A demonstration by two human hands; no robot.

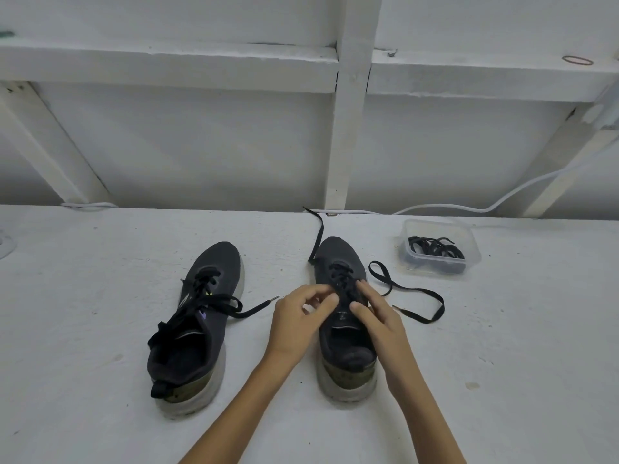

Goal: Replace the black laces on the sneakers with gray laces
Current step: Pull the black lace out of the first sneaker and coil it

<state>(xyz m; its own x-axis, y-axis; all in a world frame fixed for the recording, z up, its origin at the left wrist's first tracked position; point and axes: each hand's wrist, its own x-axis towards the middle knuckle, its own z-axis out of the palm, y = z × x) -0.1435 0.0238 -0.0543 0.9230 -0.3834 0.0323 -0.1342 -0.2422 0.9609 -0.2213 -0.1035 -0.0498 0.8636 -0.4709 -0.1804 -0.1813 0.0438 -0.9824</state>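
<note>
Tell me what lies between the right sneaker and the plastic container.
Head view: a loose loop of black lace, on the white tabletop.

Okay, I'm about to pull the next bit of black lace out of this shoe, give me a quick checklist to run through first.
1. Both hands at the lacing: ok; left hand and right hand are on the sneaker on the right.
2. Lace untied: ok; black lace ends lie loose on the table.
3. Firm pinch on one crossing: cannot tell; fingers hide it.
4. Gray laces ready: cannot tell; laces in the clear container look dark.
5. Sneaker on the left unlaced: not ok; it is laced in black.
</note>
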